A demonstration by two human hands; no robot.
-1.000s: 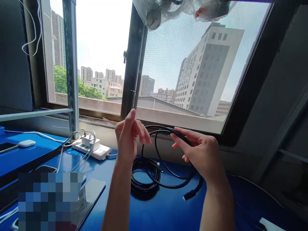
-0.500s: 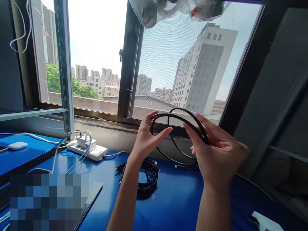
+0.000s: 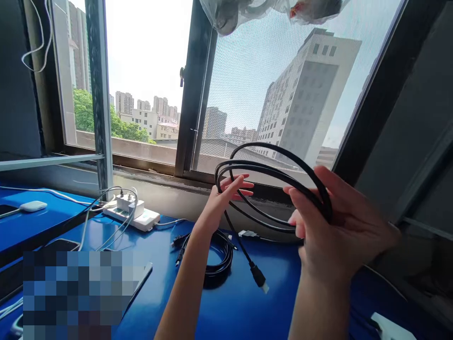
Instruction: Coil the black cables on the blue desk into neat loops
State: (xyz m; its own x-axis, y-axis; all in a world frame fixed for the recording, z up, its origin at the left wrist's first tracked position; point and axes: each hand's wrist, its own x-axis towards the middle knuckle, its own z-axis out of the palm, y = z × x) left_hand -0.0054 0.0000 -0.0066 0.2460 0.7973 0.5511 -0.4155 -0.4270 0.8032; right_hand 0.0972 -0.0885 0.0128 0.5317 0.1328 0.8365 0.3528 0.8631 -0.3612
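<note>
My right hand (image 3: 339, 222) is closed on a black cable (image 3: 272, 167) gathered into several loose loops, held above the blue table. The loops' left bend rests in the crook of my left hand (image 3: 228, 191); its fingers and thumb stretch out around the bend. From this side, one cable end hangs down to a black plug (image 3: 260, 277) with a pale, clear tip over the tabletop. Another plug with a clear cover (image 3: 247, 233) lies behind, below the loops. A second black cable (image 3: 226, 264) is coiled on the table beside my left forearm.
A white power strip (image 3: 141, 219) with adapters and wires stands by the window wall. A flat dark device (image 3: 141, 283) lies at the left, partly under a blurred patch. A white object (image 3: 392, 328) is at the lower right. Plastic bags (image 3: 240, 14) hang overhead.
My right hand has moved right, and the loops have spread wider. A cable end with its plug now hangs below my left hand. My left hand has turned, its fingers pointing right.
</note>
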